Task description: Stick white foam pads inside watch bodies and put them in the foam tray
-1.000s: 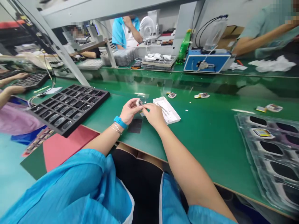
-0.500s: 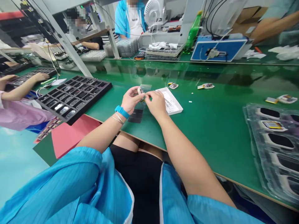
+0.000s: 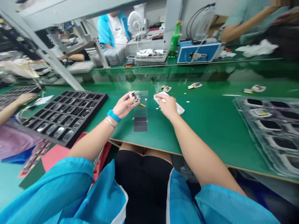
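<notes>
**The left hand (image 3: 125, 106) is pinching a small white disc (image 3: 134, 97) while the right hand (image 3: 167, 107) is resting on a white tray (image 3: 180, 109).**

Both bare forearms are reaching from blue sleeves (image 3: 77, 183) over the green table (image 3: 210, 137), the hands just apart at 12 o'clock. The left thumb and curled fingers are gripping the disc, which is carrying a dark circuit piece; the right fingers are lying together on the tray, pinching nothing visible. A dark strip (image 3: 140, 124) is lying below the disc. A black compartment tray (image 3: 63, 119) is sitting at 10 o'clock, a clear blister tray (image 3: 257, 130) at 2 o'clock, and a co-worker's hand (image 3: 26, 99) is reaching in beyond at 10 o'clock.
</notes>
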Demonstrator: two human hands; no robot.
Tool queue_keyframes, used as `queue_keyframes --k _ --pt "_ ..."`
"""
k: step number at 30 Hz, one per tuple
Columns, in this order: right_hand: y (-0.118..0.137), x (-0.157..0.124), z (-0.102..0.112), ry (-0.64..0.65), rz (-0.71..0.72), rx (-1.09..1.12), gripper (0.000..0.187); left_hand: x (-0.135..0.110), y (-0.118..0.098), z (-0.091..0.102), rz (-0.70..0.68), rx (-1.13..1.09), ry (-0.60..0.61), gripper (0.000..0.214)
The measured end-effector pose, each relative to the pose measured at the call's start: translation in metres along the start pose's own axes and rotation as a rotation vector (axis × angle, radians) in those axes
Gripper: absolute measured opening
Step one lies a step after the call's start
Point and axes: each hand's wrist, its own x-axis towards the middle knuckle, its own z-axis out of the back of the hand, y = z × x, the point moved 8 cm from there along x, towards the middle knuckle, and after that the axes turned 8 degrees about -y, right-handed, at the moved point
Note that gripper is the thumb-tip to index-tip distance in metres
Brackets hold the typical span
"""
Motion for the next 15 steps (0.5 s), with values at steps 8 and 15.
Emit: queue_keyframes --k 8,15 --pt "0.011 -0.026 -0.078 0.478 -0.47 0.624 0.046 0.035 0.013 0.0 0.078 -0.105 0.168 0.057" --pt "-0.017 -0.02 -0.059 0.313 -0.458 0.485 0.031 0.042 0.038 0.0 0.263 -0.109 0.2 0.055"
